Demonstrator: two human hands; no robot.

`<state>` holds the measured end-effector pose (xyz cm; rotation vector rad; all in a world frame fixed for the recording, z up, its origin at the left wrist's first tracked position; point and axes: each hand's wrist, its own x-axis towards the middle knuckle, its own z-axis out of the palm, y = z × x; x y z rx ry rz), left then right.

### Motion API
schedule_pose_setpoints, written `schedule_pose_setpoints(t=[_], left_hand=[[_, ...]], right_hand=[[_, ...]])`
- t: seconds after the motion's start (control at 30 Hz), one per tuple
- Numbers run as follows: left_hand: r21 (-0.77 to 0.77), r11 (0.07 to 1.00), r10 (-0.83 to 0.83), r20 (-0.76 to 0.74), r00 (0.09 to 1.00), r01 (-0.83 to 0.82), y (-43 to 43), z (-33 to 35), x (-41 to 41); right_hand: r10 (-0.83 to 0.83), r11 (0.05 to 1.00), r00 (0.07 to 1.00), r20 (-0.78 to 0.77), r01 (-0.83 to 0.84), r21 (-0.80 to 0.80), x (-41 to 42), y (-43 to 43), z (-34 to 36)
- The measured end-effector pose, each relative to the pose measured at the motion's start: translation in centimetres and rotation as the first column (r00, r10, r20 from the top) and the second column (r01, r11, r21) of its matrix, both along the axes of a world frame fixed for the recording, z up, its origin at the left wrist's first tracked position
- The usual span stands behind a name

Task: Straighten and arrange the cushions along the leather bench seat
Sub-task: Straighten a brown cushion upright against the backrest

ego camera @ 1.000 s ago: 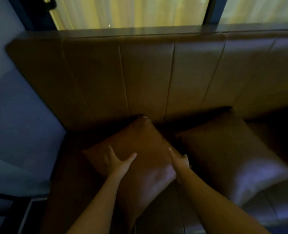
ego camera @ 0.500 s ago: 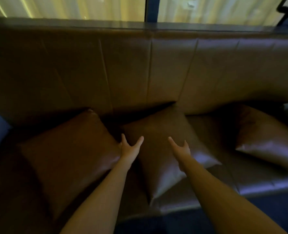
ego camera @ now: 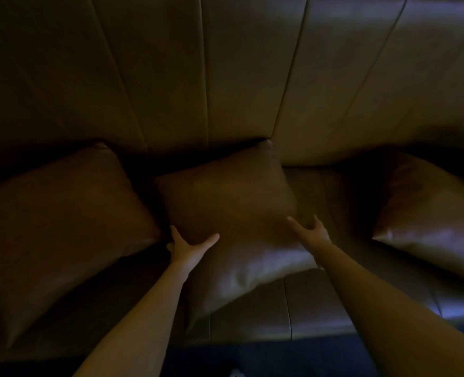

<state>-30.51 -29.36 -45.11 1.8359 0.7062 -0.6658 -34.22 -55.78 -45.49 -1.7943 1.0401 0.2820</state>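
Three brown leather cushions lie along the leather bench seat (ego camera: 323, 303) in dim light. The middle cushion (ego camera: 233, 202) sits tilted, one corner up against the backrest (ego camera: 241, 77). My left hand (ego camera: 187, 247) holds its left edge, thumb on top and fingers at the side. My right hand (ego camera: 311, 234) grips its right edge, thumb across the face. The left cushion (ego camera: 62, 221) lies close beside it, also skewed. The right cushion (ego camera: 429, 213) rests farther off, with a gap of bare seat between.
The panelled backrest fills the upper view. The bench's front edge runs along the bottom, with dark blue floor (ego camera: 266, 357) below it. Bare seat shows between the middle and right cushions.
My view shifted right from the left cushion to the middle one and came closer. Both hands, spread in the air half a second ago, now hold the middle cushion's sides.
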Motion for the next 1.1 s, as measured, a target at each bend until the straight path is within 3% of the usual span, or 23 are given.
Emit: schedule_pose_setpoints(t=[0.1, 0.2, 0.33, 0.5, 1.1], left_hand=[[-0.028, 0.999, 0.039, -0.027, 0.999, -0.040, 0.3, -1.6, 0.7], [-0.064, 0.997, 0.031, -0.043, 0.999, -0.034, 0.7, -2.3, 1.2], [-0.078, 0.995, 0.056, 0.015, 0.998, -0.055, 0.2, -2.1, 1.1], [-0.119, 0.990, 0.083, 0.083, 0.993, -0.072, -0.4, -0.9, -0.3], [-0.188, 0.981, 0.065, 0.036, 0.997, -0.057, 0.0, -2.5, -1.7]], right_hand=[[0.056, 0.998, 0.997, -0.045, -0.057, -0.011, 1.3, -1.6, -2.9], [0.152, 0.980, 0.981, -0.120, -0.166, -0.112, 1.8, -0.7, -1.3], [0.154, 0.964, 0.980, -0.129, -0.177, -0.198, 1.8, -1.3, -1.8], [0.121, 0.982, 0.987, -0.104, -0.134, -0.132, 1.4, -2.0, -1.2], [0.156, 0.984, 0.981, -0.113, -0.165, -0.071, -0.9, -2.8, -2.6]])
